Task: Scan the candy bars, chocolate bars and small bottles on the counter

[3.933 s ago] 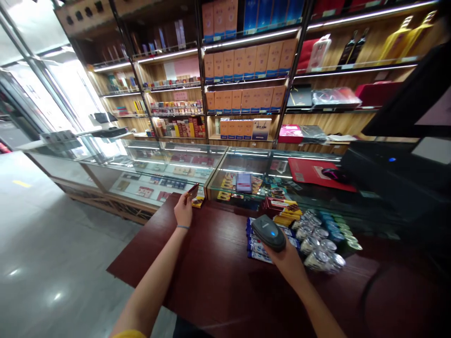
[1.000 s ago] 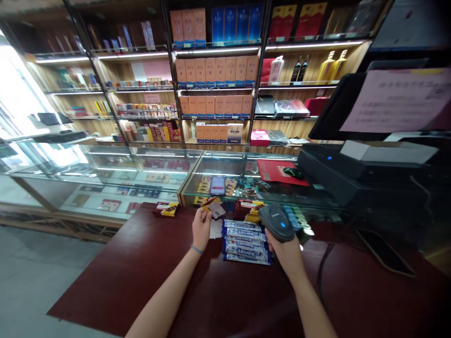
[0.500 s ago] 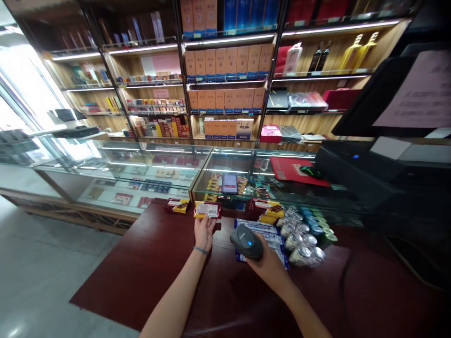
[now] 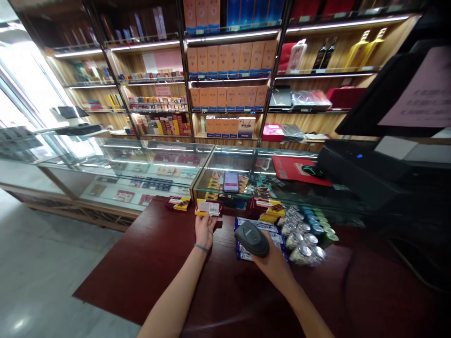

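Note:
My left hand (image 4: 204, 228) grips a flat red and yellow chocolate bar (image 4: 209, 207) by its lower edge, its back with a white label turned towards me. My right hand (image 4: 269, 257) is closed round a dark grey barcode scanner (image 4: 252, 238), whose head points left towards the bar, a short gap away. Under the scanner lie blue wrapped bars (image 4: 261, 227) in a row on the dark red table (image 4: 148, 263). A small pile of the same red and yellow bars (image 4: 179, 203) rests at the table's far edge, left of my left hand.
A stack of red and yellow bars (image 4: 265, 210) and several foil-topped cups (image 4: 305, 234) lie to the right. Glass display counters (image 4: 225, 164) carry a phone (image 4: 230, 181), a red mat and a mouse (image 4: 312, 171). A till (image 4: 366, 164) and monitor stand at right. Stocked shelves behind.
Earlier my left hand set a bar down at the far left edge, then picked up another and turned its label side towards me. The scanner swung left towards it, its blue light now hidden.

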The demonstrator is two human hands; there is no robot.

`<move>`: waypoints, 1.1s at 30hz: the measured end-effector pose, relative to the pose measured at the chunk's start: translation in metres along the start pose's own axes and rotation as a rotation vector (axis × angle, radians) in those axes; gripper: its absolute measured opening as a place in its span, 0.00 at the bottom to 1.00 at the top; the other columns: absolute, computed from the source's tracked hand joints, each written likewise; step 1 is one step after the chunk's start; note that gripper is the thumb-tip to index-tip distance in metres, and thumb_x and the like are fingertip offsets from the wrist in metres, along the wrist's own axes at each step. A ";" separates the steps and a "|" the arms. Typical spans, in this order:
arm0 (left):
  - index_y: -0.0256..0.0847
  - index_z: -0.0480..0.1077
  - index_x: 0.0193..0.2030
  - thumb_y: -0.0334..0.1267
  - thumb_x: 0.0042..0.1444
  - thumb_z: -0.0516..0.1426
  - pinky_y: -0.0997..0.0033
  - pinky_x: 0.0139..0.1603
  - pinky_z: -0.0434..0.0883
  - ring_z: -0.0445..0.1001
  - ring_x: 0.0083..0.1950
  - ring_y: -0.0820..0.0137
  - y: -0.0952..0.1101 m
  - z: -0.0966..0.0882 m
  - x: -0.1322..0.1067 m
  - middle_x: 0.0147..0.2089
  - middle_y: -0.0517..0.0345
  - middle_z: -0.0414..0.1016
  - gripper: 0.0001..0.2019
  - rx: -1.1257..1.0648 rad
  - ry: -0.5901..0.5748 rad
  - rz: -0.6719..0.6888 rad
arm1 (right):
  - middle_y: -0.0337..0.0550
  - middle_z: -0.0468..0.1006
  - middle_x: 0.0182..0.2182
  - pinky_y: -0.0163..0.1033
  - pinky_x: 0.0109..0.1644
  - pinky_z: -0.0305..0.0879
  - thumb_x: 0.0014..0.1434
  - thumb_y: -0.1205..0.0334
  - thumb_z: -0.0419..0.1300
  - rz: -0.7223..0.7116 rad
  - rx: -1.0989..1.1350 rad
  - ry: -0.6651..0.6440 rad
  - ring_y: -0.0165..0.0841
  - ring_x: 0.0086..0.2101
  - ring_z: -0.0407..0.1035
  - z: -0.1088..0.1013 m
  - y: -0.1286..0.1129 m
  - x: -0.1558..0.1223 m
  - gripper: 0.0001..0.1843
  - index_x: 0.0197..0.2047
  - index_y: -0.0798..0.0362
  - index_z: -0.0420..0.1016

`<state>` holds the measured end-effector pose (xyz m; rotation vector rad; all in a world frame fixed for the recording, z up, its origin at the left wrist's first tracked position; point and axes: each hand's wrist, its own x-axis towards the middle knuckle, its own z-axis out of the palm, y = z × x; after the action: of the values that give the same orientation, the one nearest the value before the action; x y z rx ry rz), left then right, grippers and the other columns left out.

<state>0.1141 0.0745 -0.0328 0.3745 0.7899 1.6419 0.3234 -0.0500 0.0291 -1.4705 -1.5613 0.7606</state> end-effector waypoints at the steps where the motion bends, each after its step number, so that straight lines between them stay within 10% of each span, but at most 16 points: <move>1: 0.42 0.64 0.40 0.34 0.56 0.64 0.60 0.54 0.75 0.81 0.44 0.72 0.000 0.000 0.000 0.42 0.57 0.79 0.11 0.000 -0.004 0.002 | 0.42 0.83 0.38 0.44 0.43 0.71 0.52 0.58 0.60 -0.004 0.004 0.010 0.44 0.40 0.78 -0.001 0.001 0.001 0.23 0.53 0.46 0.66; 10: 0.41 0.64 0.38 0.37 0.51 0.66 0.67 0.43 0.77 0.79 0.35 0.73 0.012 0.007 0.001 0.37 0.57 0.78 0.15 0.116 0.112 0.028 | 0.45 0.83 0.42 0.42 0.46 0.72 0.54 0.54 0.62 -0.047 0.081 0.132 0.42 0.42 0.78 -0.007 0.002 0.007 0.23 0.53 0.49 0.67; 20: 0.40 0.75 0.42 0.45 0.55 0.61 0.65 0.51 0.73 0.79 0.46 0.64 0.095 -0.046 0.039 0.41 0.54 0.81 0.13 0.847 0.151 0.693 | 0.44 0.83 0.42 0.42 0.46 0.73 0.54 0.51 0.62 -0.049 0.105 0.165 0.42 0.42 0.78 -0.005 0.005 0.006 0.22 0.51 0.47 0.68; 26: 0.44 0.76 0.49 0.34 0.62 0.53 0.58 0.61 0.69 0.75 0.57 0.62 0.146 -0.083 0.061 0.54 0.52 0.79 0.13 1.394 -0.091 0.961 | 0.47 0.80 0.48 0.47 0.54 0.70 0.55 0.49 0.62 -0.058 0.131 0.185 0.43 0.48 0.76 -0.003 0.015 0.007 0.27 0.56 0.47 0.66; 33: 0.45 0.76 0.50 0.32 0.65 0.52 0.58 0.64 0.68 0.73 0.59 0.62 0.154 -0.094 0.078 0.53 0.51 0.78 0.14 1.844 -0.368 0.939 | 0.49 0.80 0.48 0.46 0.54 0.70 0.56 0.50 0.62 -0.079 0.091 0.166 0.43 0.48 0.75 -0.005 0.015 0.008 0.26 0.56 0.48 0.65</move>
<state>-0.0774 0.1133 -0.0098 2.5124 1.7974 0.9718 0.3349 -0.0407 0.0195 -1.3617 -1.4315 0.6385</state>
